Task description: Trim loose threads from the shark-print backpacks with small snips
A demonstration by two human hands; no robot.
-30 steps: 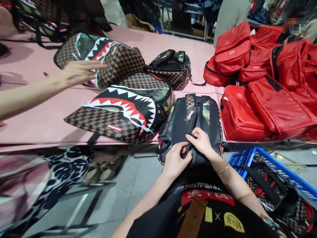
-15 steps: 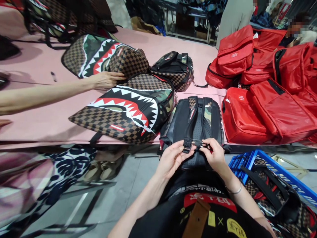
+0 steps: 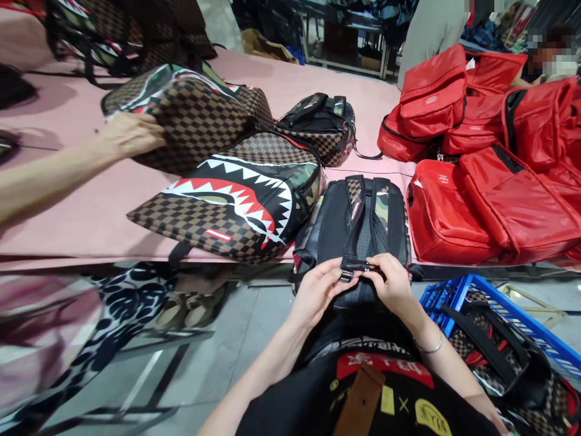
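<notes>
Since half a second ago, a co-worker's hand (image 3: 136, 133) has shifted toward the left edge of the frame, and the far checked bag (image 3: 204, 121) under it has turned, so its brown-and-black panel now covers most of the toothed print. At lower centre, the strap end and a small dark piece (image 3: 363, 266) have come together.

The nearest bag is a black backpack (image 3: 331, 221), right of centre, with a smooth padded back, a perforated middle channel and two long straps patched with check and camouflage. Just left of it lies a pointed, glossy shark-print bag (image 3: 222, 206) with jagged white teeth. Red bags (image 3: 454, 206) of shiny, creased fabric heap up at the right.

A blue plastic crate (image 3: 517, 315) stands at lower right above a grey tiled floor (image 3: 256, 330). The pink table (image 3: 82, 233) stretches across the frame; shelving (image 3: 349, 45) stands behind it, top centre.

The left hand (image 3: 315, 293) is curled, thumb and fingers pinching the buckled end of the black strap (image 3: 348, 249); the right hand (image 3: 393, 281), fingers nearly closed, pinches the dark piece beside it.
</notes>
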